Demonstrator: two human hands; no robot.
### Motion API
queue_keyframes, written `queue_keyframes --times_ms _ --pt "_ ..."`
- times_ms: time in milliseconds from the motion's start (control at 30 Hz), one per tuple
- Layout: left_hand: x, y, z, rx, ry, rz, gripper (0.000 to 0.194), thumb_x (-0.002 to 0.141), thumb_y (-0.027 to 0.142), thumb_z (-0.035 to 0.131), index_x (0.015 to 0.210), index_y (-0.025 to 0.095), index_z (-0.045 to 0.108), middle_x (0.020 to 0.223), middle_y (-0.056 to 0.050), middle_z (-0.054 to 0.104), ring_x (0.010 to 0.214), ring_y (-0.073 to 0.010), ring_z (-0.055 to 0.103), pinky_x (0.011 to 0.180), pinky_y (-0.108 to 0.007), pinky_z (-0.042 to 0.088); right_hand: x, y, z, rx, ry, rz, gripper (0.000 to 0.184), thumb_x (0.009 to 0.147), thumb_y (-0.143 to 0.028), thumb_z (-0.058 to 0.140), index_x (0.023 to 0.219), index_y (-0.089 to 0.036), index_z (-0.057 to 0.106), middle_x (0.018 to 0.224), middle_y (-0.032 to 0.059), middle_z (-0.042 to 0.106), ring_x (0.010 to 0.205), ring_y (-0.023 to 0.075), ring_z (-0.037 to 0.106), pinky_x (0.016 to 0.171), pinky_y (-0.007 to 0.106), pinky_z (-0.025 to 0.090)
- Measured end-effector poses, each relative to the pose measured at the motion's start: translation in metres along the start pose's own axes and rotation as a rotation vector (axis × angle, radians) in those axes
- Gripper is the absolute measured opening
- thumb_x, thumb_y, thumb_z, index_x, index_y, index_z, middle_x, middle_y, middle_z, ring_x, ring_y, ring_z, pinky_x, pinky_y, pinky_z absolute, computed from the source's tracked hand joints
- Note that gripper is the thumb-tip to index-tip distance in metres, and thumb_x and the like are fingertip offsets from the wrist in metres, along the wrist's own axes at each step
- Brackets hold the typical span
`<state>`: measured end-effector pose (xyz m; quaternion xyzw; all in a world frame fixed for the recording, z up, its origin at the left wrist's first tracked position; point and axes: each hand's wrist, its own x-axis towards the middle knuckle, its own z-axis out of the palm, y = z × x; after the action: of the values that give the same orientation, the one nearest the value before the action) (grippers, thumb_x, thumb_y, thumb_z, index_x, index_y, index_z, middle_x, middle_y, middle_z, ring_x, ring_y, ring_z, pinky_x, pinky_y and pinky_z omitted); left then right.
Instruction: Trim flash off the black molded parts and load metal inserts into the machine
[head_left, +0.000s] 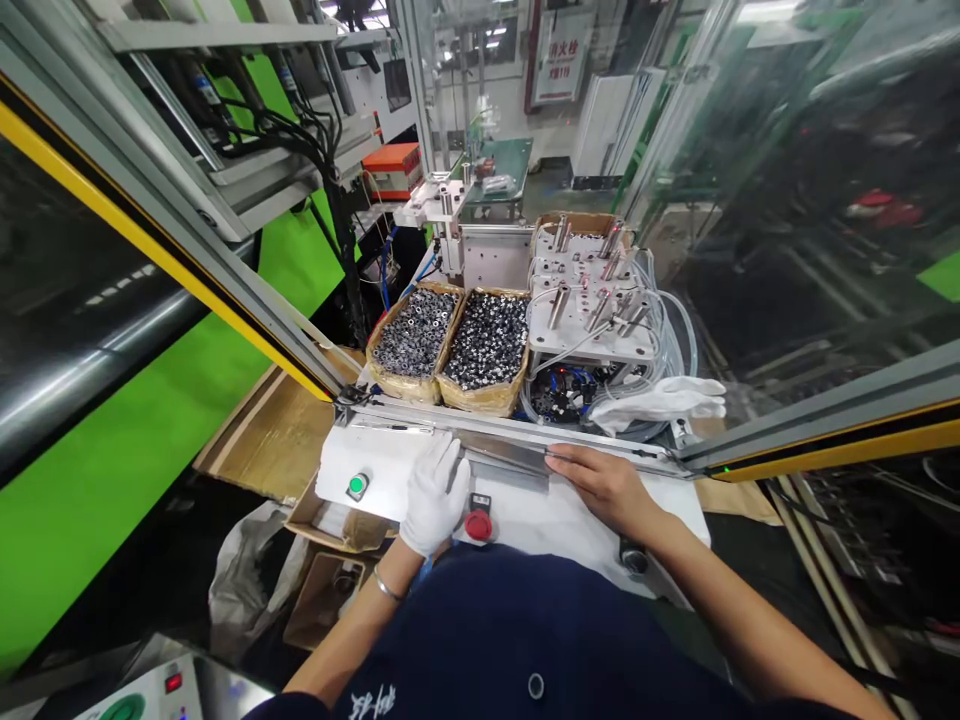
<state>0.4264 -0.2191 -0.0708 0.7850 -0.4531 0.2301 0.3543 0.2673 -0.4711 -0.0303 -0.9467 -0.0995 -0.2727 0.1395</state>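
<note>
My left hand point(433, 497), in a white glove, lies on the white front panel point(540, 525) with its fingers stretched out and nothing visible in it. It rests between a green push button point(358, 486) and a red emergency stop button point(478, 524). My right hand point(611, 492) is bare, its fingers extended towards the panel's back edge. Its fingertips touch or nearly touch the right end of a greyish, see-through strip point(510, 458) that runs between the hands; I cannot tell whether they press on it. Another white glove point(664, 402) lies behind the right hand.
Two taped cardboard boxes, one of metal rings point(417, 332) and one of small dark metal parts point(489, 338), stand behind the panel. To their right is a fixture plate point(585, 310) with upright metal pins and clear hoses. Yellow-edged frame posts point(247, 330) flank the opening.
</note>
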Motion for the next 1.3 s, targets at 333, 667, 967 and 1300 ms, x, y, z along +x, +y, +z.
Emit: queue_keyframes --times_ms 333,667,967,1300 --pt "-0.005 -0.009 0.005 -0.102 -0.045 -0.029 0.039 0.093 0.023 0.053 0.131 0.020 0.057 0.130 -0.017 0.063 0.127 -0.0280 0.056 0.104 -0.052 0.050 0.020 -0.005 -0.018 0.113 -0.193 0.302 0.031 0.097 -0.035 0.046 0.107 -0.030 0.075 0.110 0.0087 0.075 0.098 0.0222 0.072 0.081 0.036 0.059" --pt "-0.005 -0.006 0.004 -0.185 -0.029 -0.143 0.035 0.094 0.029 0.054 0.127 0.018 0.059 0.128 -0.016 0.061 0.122 -0.0280 0.058 0.102 -0.051 0.050 0.063 -0.015 -0.037 0.358 0.044 0.593 0.038 0.087 -0.057 0.058 0.086 -0.022 0.073 0.085 0.0100 0.076 0.080 0.0237 0.073 0.075 0.039 0.060" --pt "-0.007 -0.016 -0.017 -0.255 -0.022 -0.089 0.032 0.093 0.037 0.058 0.122 0.022 0.059 0.127 -0.010 0.059 0.108 -0.0220 0.060 0.089 -0.044 0.055 0.165 -0.028 -0.079 0.785 0.138 0.977 0.048 0.057 -0.061 0.081 0.072 -0.019 0.063 0.057 0.0035 0.068 0.051 0.0180 0.066 0.050 0.029 0.056" --pt "0.020 -0.045 -0.029 -0.225 0.088 0.077 0.035 0.091 0.042 0.058 0.121 0.024 0.060 0.125 -0.010 0.060 0.107 -0.0231 0.060 0.086 -0.043 0.057 0.374 0.010 -0.116 -0.289 0.454 0.149 0.028 0.096 -0.040 0.045 0.096 -0.019 0.064 0.085 0.0059 0.071 0.078 0.0193 0.067 0.073 0.035 0.050"
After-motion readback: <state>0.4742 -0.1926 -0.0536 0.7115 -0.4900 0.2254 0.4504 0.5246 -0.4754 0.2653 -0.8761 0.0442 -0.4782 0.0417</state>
